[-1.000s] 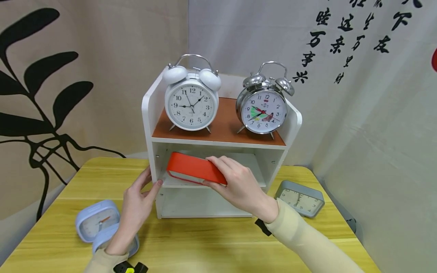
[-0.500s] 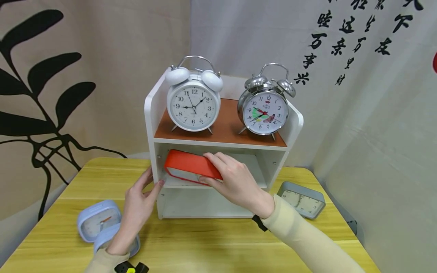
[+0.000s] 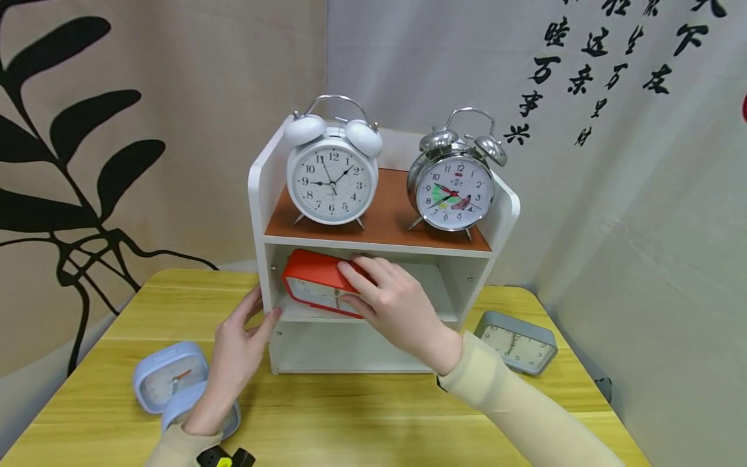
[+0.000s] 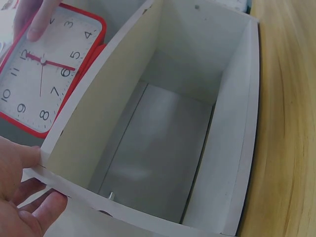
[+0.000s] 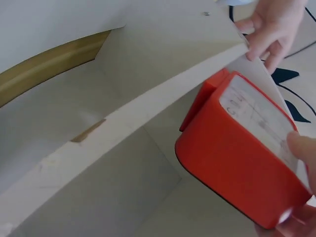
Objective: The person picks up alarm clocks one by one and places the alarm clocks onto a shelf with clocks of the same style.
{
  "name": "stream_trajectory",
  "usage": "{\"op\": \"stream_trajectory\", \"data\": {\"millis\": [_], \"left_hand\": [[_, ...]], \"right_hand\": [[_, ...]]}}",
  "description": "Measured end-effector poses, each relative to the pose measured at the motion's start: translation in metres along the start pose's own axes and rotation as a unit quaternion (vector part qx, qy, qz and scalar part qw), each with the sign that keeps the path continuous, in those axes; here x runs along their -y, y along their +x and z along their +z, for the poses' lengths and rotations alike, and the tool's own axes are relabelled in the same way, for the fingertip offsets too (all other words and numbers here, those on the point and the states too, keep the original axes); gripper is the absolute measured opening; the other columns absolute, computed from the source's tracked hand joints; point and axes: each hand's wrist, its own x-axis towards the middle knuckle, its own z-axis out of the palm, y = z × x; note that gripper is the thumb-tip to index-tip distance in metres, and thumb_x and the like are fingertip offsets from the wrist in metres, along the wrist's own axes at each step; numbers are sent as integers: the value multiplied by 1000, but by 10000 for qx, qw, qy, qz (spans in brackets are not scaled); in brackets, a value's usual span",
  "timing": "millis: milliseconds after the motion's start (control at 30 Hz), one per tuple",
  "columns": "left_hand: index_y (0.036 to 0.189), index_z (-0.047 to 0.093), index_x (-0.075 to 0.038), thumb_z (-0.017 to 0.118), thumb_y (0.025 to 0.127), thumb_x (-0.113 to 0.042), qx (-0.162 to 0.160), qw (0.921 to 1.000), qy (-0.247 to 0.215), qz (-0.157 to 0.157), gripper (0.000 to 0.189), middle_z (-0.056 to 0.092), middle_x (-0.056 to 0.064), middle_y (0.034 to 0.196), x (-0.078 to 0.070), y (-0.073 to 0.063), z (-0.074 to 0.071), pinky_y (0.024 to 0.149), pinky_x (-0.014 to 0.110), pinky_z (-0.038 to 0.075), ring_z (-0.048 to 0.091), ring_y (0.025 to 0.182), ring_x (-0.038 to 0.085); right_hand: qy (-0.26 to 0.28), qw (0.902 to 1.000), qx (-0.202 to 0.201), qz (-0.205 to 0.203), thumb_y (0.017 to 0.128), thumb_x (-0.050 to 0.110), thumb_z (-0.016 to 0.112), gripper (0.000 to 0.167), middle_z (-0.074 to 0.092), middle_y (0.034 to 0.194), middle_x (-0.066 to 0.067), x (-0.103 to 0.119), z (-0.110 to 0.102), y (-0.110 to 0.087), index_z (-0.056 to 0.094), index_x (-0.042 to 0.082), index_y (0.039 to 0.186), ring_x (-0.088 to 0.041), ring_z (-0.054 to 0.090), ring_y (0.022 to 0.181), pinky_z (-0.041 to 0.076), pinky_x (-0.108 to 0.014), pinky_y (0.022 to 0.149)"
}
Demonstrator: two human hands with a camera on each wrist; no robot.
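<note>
A red desk clock [image 3: 312, 269] with a white face is tilted inside the middle compartment of a small white shelf unit [image 3: 379, 241]. My right hand [image 3: 403, 308] grips its right end, the thumb on the face. In the right wrist view, the red clock [image 5: 242, 158] overlaps the compartment's front edge. The left wrist view shows the clock face [image 4: 42, 74] with red hands. My left hand [image 3: 239, 347] holds the unit's left side panel, thumb at the front edge and fingers along the outside.
On the brown top shelf stand a white twin-bell alarm clock [image 3: 332, 175] and a silver one [image 3: 454, 188]. A pale blue clock pair [image 3: 169, 376] lies left on the wooden table [image 3: 350, 421], partly behind my left forearm. A grey clock [image 3: 516, 340] sits to the right.
The red clock has shifted slightly left and its face has turned more toward the front. My right hand's fingers have moved over it. The left hand stays on the panel.
</note>
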Motion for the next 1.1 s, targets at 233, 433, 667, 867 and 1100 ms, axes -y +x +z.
{"op": "stream_trajectory", "data": {"millis": [233,433,667,867,1100], "left_hand": [[158,47,-6,65,105,-13,22,10000,1,2,56,60,27,149,1,0,0,86,45,66,65,132,46],[158,47,-5,65,105,-14,31,10000,8,-42,56,60,26,151,1,0,0,87,45,66,64,133,46],[157,47,-5,65,105,-14,1,10000,29,-19,56,61,27,148,0,1,0,86,45,66,65,132,45],[157,47,-4,65,105,-13,1,10000,59,-28,56,61,27,149,0,0,1,87,46,66,65,132,46],[157,47,-3,65,105,-13,9,9999,83,-76,56,60,27,149,-1,1,1,88,47,65,64,133,46]], "right_hand": [[-1021,9917,-466,-621,89,27,86,40,79,118,-10,4,5,-1,76,8,123,-25,75,106,64,-34,101],[-1360,9880,-290,-678,92,27,83,42,78,125,-9,4,5,-1,72,9,128,-25,75,109,64,-34,100],[-1553,9850,-240,-715,96,19,77,37,75,129,-11,6,6,-1,70,6,131,-25,73,114,63,-35,102],[-1650,9840,-125,-655,99,14,72,33,74,129,-10,10,8,1,71,7,131,-25,71,115,61,-33,104],[-1808,9820,-37,-552,99,22,74,36,73,125,-9,10,11,4,70,6,131,-23,67,108,61,-30,97]]}}
